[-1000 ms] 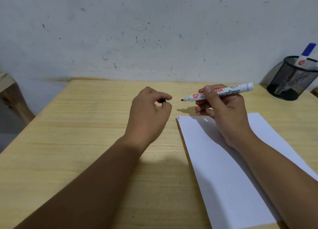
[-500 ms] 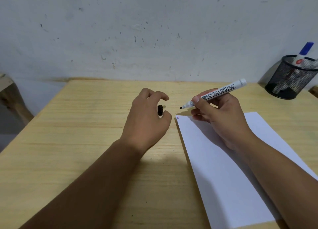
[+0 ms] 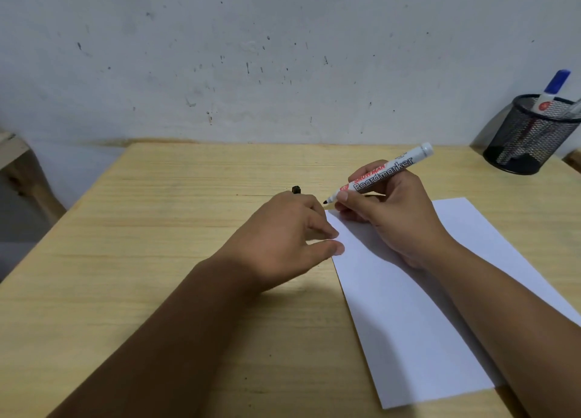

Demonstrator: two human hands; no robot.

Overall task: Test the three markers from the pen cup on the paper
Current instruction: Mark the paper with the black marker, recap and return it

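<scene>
My right hand [image 3: 393,216] grips an uncapped white board marker [image 3: 382,174], its black tip pointing down-left just above the top left corner of the white paper [image 3: 408,317]. My left hand [image 3: 283,241] lies on the table with fingers spread, fingertips pressing the paper's left edge. The marker's black cap [image 3: 296,190] rests on the table just beyond my left hand. At the far right stands a black mesh pen cup [image 3: 528,134] holding a blue-capped marker [image 3: 553,87] and another pen barely visible at the frame edge.
The wooden table [image 3: 157,260] butts against a scuffed white wall. Part of a wooden piece of furniture [image 3: 12,153] shows at the far left, beyond the table's left edge.
My left hand let go of the black cap onto the table and moved right onto the paper's edge. My right hand lowered the marker tip toward the paper's corner.
</scene>
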